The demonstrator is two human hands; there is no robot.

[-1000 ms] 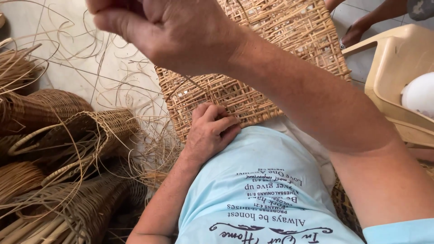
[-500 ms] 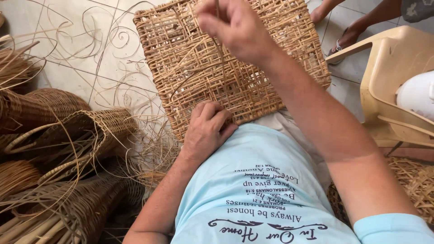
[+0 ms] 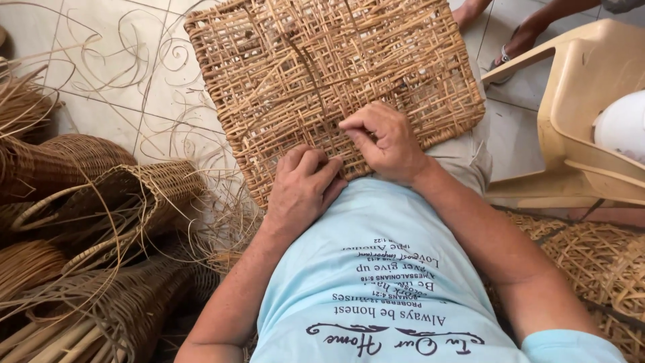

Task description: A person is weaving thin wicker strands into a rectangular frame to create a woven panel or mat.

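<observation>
Two hands work at the near edge of a woven rattan panel (image 3: 322, 81), which lies across the person's lap and fills the upper centre of the frame. The left hand (image 3: 304, 191) sits at lower centre-left, fingers curled and pressed together over the panel's near rim, gripping it. The right hand (image 3: 386, 141) sits just right of centre and slightly higher, thumb and forefinger closed in a pinch on the weave; whether a loose strand is caught in that pinch cannot be told. Both hands are close together but apart, the right one further onto the panel.

From the hands, the panel extends away toward the top of the frame, roughly rectangular, with its longer side running left to right and tilted slightly. A dark strand runs down its middle toward the right hand.

Outward from there: loose rattan strands (image 3: 134, 67) curl on the tiled floor at upper left; woven baskets (image 3: 127, 202) pile at lower left; a beige plastic chair (image 3: 578, 134) stands at right.
</observation>
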